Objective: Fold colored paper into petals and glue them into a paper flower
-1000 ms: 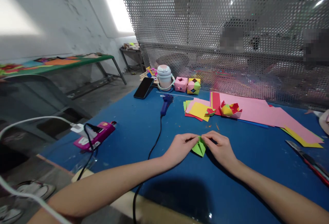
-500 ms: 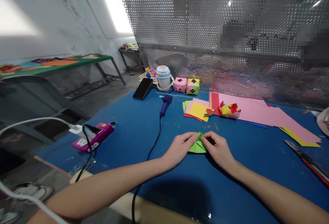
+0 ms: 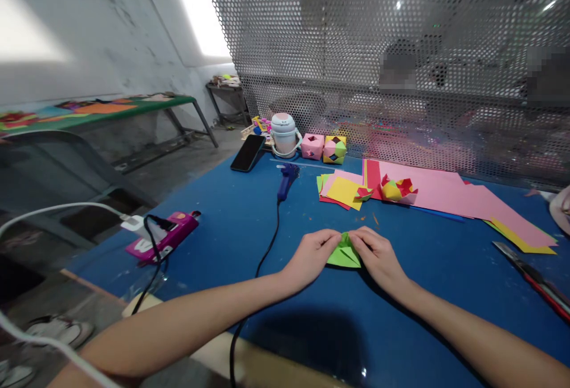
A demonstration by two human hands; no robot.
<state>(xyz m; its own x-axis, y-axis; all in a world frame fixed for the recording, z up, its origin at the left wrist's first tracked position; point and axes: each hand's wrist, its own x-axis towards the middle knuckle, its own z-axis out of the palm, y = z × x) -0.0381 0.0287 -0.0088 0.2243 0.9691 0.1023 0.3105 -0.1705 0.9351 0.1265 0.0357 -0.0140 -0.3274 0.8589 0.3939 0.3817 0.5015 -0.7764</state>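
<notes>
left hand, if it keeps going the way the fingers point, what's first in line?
Likely the right hand: the left hand points right across the folded green paper piece both pinch, fingertips nearly meeting. Depth there is unclear.

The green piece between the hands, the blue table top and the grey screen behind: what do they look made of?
The green piece, pinched by the left hand and right hand, looks like thin matte paper: it holds sharp creases. The blue table top seems a smooth mat or coated board, slightly glossy and scuffed; which one is unclear. The grey screen looks like perforated sheet metal, with even round holes and a dull shine.
</notes>
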